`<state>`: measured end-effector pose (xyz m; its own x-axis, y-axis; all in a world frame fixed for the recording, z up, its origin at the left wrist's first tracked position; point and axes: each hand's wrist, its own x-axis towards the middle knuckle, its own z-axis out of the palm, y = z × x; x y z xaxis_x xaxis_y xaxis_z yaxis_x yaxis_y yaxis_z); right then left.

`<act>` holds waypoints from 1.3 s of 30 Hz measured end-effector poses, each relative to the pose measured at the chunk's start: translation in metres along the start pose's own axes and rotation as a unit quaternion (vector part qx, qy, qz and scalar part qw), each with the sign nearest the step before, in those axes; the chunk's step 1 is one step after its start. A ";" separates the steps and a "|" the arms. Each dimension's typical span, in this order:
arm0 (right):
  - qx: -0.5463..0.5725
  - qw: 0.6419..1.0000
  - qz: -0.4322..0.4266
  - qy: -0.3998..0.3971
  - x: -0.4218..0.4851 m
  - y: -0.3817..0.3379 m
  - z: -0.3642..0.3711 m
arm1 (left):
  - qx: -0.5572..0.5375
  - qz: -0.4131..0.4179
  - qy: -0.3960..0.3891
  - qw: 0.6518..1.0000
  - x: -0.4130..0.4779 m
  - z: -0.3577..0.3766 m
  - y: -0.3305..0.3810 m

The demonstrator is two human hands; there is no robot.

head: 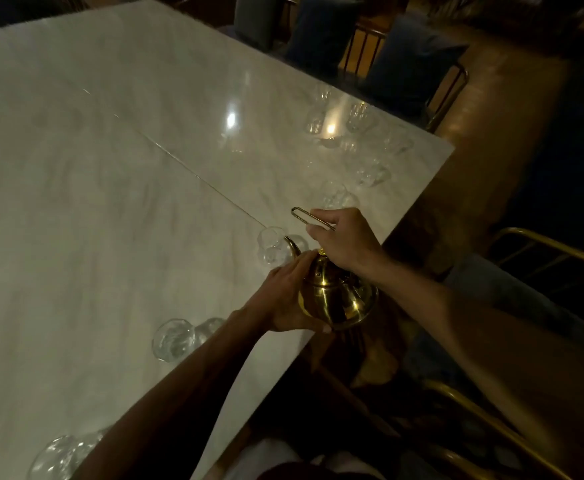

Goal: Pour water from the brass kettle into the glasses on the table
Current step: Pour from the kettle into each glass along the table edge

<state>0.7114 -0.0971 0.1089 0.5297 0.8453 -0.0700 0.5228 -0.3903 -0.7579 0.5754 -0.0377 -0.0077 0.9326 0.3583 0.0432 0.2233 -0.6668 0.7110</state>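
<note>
Brass kettle: polished, round-bellied, held tipped over the near edge of the pale, veined marble table. Right hand curls round the thin wire handle, apparently carrying the weight. Left hand cups the belly, probably to steady the tilt. Curved spout sits at the rim of a clear, rounded glass. More glasses line the table edge.

Head view, angled down, close over table

Dim room, marble surface gleaming
Light spots are glinting on the pale stone; blue-cushioned chairs are standing along its far side.
</note>
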 end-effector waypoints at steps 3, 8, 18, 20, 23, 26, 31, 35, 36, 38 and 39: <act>-0.018 0.999 0.003 -0.028 0.014 0.004 -0.001 | -0.020 -0.012 0.000 1.000 0.010 0.005 -0.003; -0.032 0.998 0.001 -0.060 0.034 0.002 -0.001 | -0.043 -0.037 0.000 0.998 0.021 0.006 -0.009; -0.067 0.993 -0.005 -0.101 0.061 0.000 0.008 | -0.082 -0.081 0.017 0.993 0.029 0.011 -0.022; -0.071 0.992 -0.007 -0.104 0.065 -0.001 0.008 | -0.087 -0.083 0.018 0.993 0.032 0.010 -0.024; -0.074 0.992 -0.002 -0.104 0.068 0.001 0.007 | -0.091 -0.084 0.018 0.992 0.034 0.011 -0.024; -0.082 0.991 0.000 -0.108 0.070 0.003 0.008 | -0.106 -0.090 0.019 0.990 0.035 0.014 -0.022; -0.091 0.990 -0.008 -0.111 0.075 0.001 0.006 | -0.113 -0.098 0.018 0.989 0.037 0.011 -0.023; -0.105 0.988 -0.016 -0.115 0.079 -0.002 0.006 | -0.116 -0.099 0.022 0.988 0.040 0.010 -0.023; -0.107 0.987 -0.017 -0.116 0.080 -0.003 0.006 | -0.118 -0.098 0.024 0.988 0.040 0.010 -0.023; -0.111 0.987 -0.019 -0.116 0.082 -0.005 0.007 | -0.119 -0.094 0.028 0.988 0.040 0.009 -0.024; -0.114 0.987 -0.019 -0.116 0.082 -0.005 0.007 | -0.119 -0.092 0.030 0.988 0.040 0.008 -0.023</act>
<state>0.7475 -0.0231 0.1027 0.3535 0.9113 -0.2112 0.6893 -0.4063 -0.5997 0.6095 -0.0132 -0.0284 0.8626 0.5017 -0.0651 0.3069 -0.4167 0.8557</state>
